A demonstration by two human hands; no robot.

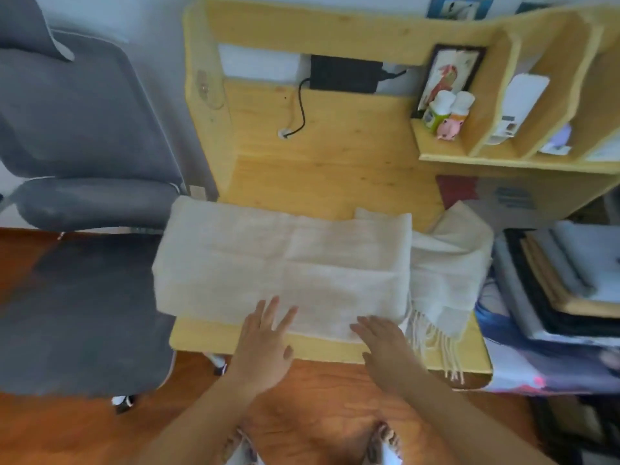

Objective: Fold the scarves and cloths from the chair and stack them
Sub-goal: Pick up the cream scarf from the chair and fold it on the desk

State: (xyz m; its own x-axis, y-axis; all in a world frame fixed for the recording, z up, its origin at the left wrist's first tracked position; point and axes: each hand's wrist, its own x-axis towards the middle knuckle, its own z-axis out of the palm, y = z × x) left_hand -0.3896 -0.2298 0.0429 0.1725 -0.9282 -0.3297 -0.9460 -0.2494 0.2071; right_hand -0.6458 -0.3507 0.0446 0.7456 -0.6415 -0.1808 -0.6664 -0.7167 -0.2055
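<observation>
Fingers of both hands lie straight and spread, gripping nothing. The left hand [265,333] has its fingertips on the near edge of the cream, soft woven scarf with a fringed end [285,263]; the right hand [379,344] rests flat at that edge, toward 3 o'clock of the left. Forearms enter from 6 o'clock.

The scarf lies partly folded across the pale wooden desk [335,156], its fringe [436,344] hanging off at 4 o'clock. Judged light, limp and non-fragile; it would slide readily on wood. Best taken by pinching corners or the folded edge.

The grey upholstered chair [84,146] stands at 9 o'clock.
</observation>
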